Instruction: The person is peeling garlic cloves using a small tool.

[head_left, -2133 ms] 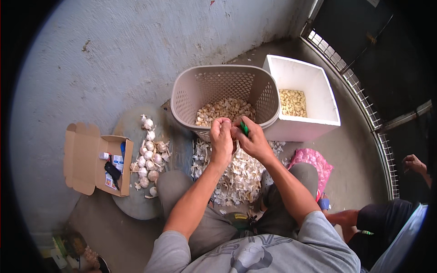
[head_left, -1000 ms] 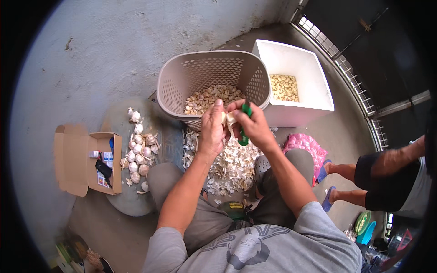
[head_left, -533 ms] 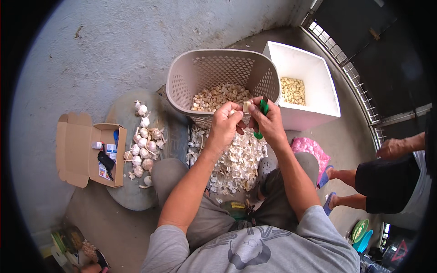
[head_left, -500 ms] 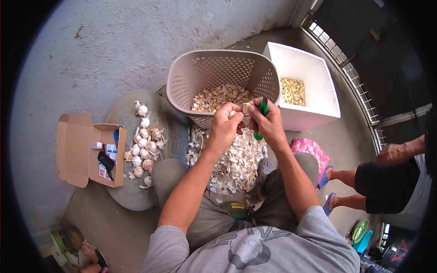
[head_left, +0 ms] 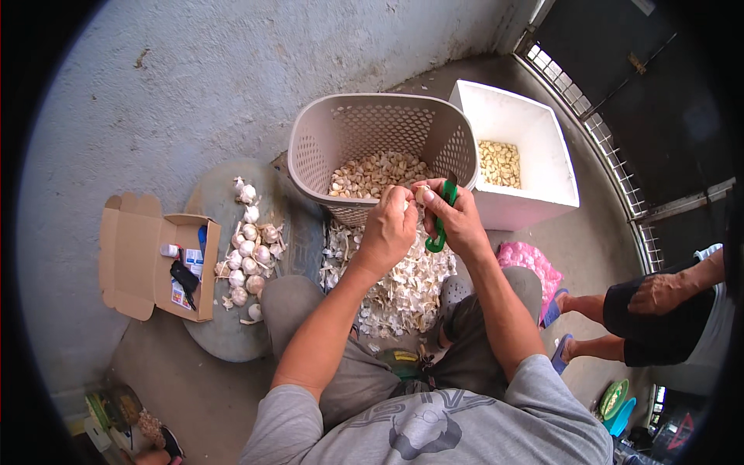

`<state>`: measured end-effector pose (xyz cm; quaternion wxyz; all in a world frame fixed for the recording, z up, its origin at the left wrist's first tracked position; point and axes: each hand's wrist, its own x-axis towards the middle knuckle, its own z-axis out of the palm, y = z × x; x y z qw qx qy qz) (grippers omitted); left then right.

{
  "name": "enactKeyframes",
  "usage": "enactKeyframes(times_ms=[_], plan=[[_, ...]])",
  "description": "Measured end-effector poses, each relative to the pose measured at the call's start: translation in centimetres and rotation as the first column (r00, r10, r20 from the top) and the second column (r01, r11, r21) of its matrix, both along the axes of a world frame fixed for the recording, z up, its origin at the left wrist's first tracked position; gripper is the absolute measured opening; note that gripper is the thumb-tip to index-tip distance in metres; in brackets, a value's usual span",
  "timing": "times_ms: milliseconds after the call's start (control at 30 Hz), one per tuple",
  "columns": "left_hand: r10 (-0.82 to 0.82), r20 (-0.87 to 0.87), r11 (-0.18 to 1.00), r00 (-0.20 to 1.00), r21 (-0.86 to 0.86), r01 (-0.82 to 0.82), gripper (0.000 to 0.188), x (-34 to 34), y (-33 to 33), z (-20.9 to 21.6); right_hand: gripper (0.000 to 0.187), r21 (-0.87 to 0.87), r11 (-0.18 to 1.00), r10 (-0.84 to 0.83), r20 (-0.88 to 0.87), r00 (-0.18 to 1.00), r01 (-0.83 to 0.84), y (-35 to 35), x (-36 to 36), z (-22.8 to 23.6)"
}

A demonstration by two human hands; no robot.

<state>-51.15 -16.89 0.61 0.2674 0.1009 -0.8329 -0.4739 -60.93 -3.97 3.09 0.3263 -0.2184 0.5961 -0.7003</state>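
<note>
Both my hands meet just over the near rim of a taupe perforated basket (head_left: 465,147) with unpeeled garlic cloves (head_left: 380,172) inside. My right hand (head_left: 463,221) is closed round a green-handled knife (head_left: 439,236), whose dark blade points away from me. Its thumb and fingertip also pinch a garlic clove (head_left: 421,194). My left hand (head_left: 387,236) is closed beside it, fingers pinched on a small pale piece of garlic (head_left: 405,205), mostly hidden. Below the hands lies a heap of garlic skins (head_left: 399,298).
Whole garlic bulbs (head_left: 246,256) lie on a round grey surface (head_left: 209,329) at left, by an open cardboard box (head_left: 128,256). A white foam box (head_left: 535,205) at right holds peeled cloves (head_left: 500,163). A pink mesh bag (head_left: 531,260) sits near another person's legs (head_left: 593,306).
The knife has turned in my right hand, so more of its green handle shows. My fingers have shifted on the garlic. The other person's hand has moved down and left.
</note>
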Motion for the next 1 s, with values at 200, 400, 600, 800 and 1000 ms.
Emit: enactKeyframes(times_ms=[200, 400, 600, 800, 1000], plan=[[0.013, -0.053, 0.998, 0.998, -0.061, -0.016, 0.027, 0.1, 0.3, 1.0, 0.033, -0.063, 0.998, 0.003, 0.106, 0.994, 0.003, 0.2, -0.8, -0.9], [-0.090, -0.086, 0.994, 0.992, -0.065, 0.084, 0.037, 0.6, -0.2, 2.2, 0.030, -0.126, 0.992, 0.061, 0.281, 0.958, -0.026, 0.5, -1.0, -1.4], [-0.029, -0.171, 0.953, 0.985, -0.302, -0.024, 0.037, 0.6, -0.1, 2.5, 0.030, -0.241, 0.970, 0.116, 0.404, 0.907, -0.016, 0.2, -0.7, -1.8], [-0.034, -0.241, 0.893, 0.970, -0.444, -0.079, 0.039, 0.3, -0.3, 3.0, 0.027, -0.327, 0.945, 0.173, 0.466, 0.868, -0.013, 0.2, -0.5, -1.6], [-0.022, -0.208, 0.945, 0.978, -0.322, -0.047, 0.037, 1.0, 0.2, 2.5, 0.023, -0.295, 0.954, 0.171, 0.411, 0.895, -0.046, 0.5, -0.6, -2.0]])
